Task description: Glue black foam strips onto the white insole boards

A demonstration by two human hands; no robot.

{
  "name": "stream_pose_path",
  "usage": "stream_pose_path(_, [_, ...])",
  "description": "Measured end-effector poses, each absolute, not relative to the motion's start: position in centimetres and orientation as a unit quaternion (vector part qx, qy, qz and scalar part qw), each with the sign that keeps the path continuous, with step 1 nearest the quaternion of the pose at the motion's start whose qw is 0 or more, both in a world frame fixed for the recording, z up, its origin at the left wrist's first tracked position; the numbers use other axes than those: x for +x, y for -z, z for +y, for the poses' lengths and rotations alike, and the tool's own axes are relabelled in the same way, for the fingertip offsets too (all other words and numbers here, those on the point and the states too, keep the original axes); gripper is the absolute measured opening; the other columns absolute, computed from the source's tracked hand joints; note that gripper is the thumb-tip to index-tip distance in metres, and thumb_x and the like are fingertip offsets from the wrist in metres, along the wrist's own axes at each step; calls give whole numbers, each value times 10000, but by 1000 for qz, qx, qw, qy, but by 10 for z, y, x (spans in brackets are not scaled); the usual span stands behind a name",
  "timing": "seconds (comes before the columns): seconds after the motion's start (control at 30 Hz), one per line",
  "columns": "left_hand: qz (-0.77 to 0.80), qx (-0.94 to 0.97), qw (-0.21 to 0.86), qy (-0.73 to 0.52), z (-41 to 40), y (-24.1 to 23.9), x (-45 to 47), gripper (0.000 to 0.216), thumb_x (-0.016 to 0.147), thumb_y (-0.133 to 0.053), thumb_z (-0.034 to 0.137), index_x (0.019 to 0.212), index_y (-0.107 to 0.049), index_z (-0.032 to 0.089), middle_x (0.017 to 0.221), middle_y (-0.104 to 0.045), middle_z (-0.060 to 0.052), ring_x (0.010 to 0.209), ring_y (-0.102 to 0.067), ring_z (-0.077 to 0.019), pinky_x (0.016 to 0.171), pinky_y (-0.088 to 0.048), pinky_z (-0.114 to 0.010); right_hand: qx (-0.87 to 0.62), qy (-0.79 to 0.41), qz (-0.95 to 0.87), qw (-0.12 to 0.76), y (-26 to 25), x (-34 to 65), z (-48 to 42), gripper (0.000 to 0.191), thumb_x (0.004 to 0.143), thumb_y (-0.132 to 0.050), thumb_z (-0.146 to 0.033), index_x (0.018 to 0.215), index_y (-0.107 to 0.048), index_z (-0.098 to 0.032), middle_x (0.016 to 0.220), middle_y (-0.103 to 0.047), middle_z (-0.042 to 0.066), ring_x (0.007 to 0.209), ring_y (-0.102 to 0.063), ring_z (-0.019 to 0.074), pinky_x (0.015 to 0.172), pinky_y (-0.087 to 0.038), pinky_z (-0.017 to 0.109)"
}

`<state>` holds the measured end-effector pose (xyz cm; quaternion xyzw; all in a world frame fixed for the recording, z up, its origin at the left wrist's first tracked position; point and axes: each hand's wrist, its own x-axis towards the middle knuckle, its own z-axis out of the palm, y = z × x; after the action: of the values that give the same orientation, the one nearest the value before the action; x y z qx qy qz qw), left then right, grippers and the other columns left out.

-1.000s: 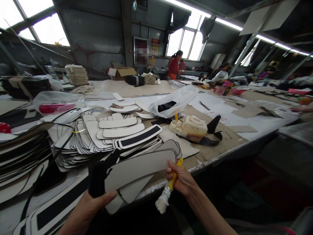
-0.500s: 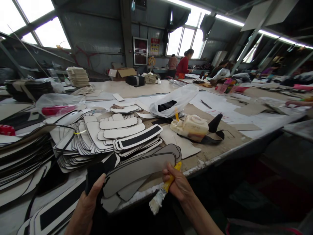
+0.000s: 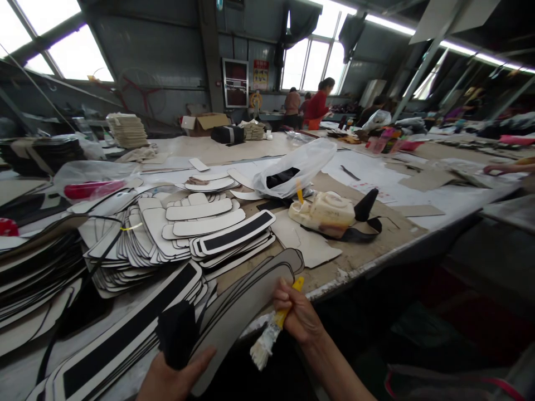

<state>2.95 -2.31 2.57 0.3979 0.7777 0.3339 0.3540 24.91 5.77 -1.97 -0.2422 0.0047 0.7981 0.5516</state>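
My right hand (image 3: pixel 297 316) grips a yellow-handled glue brush (image 3: pixel 271 333), bristles pointing down left past the table edge, and its fingers also pinch the end of a long grey board panel (image 3: pixel 246 303). My left hand (image 3: pixel 175 379) sits at the bottom of the view, holding the other end of that panel together with a black fabric piece (image 3: pixel 178 340). The panel is tilted over the near edge of the table (image 3: pixel 376 262), above other long panels with black centres (image 3: pixel 125 334).
Fanned stacks of white and black-centred board pieces (image 3: pixel 175 228) fill the table's left. A glue-crusted container (image 3: pixel 324 210) with a brush stands mid-table beside a clear plastic bag (image 3: pixel 298 167). Two people (image 3: pixel 311 108) stand far back. Another person's hand (image 3: pixel 504 167) rests at the right.
The grey panel has swung down and leftward, its left end dropping toward me. My left hand shifted right and lower with the black piece. The right hand moved slightly left with the brush.
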Motion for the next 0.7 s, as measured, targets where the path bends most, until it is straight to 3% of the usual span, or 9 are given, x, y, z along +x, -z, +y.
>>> stream_pose_path(0.17, [796,397,352,-291,-14,-46,30,440,528,-670,518,746,-609,141,679,-684,-80,788,-617,-321,722,-467,-387,-258,-789,19,557,13,248,63,337,530,-780,-105,656,-470,-144,549,-462,-71,433,-446,2,333,-334,51])
stream_pose_path(0.37, [802,455,289,-257,-1,-57,25,345,520,-652,524,523,-558,192,493,-594,-29,588,-589,-281,549,-450,-342,-319,-754,24,573,9,256,76,325,540,-741,-52,693,-480,-172,608,-555,-49,544,-588,70,373,-401,75])
stream_pose_path(0.47, [792,465,290,-270,-1,-52,24,307,519,-656,497,564,-579,203,491,-594,-20,563,-580,-269,564,-447,-338,-339,-733,-10,589,9,268,80,407,552,-695,-22,853,-512,-226,709,-608,-49,604,-625,94,385,-413,82])
stream_pose_path(0.57, [795,486,270,-245,-3,-47,25,284,516,-653,487,478,-532,233,431,-532,-3,488,-544,-249,552,-433,-338,-378,-714,-73,584,5,277,81,540,569,-656,-40,1022,-480,-275,777,-628,-36,658,-651,136,395,-437,109])
stream_pose_path(0.7, [793,505,258,-224,-6,-40,24,316,504,-651,492,407,-473,250,414,-479,1,451,-512,-227,537,-419,-329,-463,-646,-181,579,-5,278,81,498,577,-575,-53,1030,-480,-237,731,-618,-24,622,-661,185,386,-473,173])
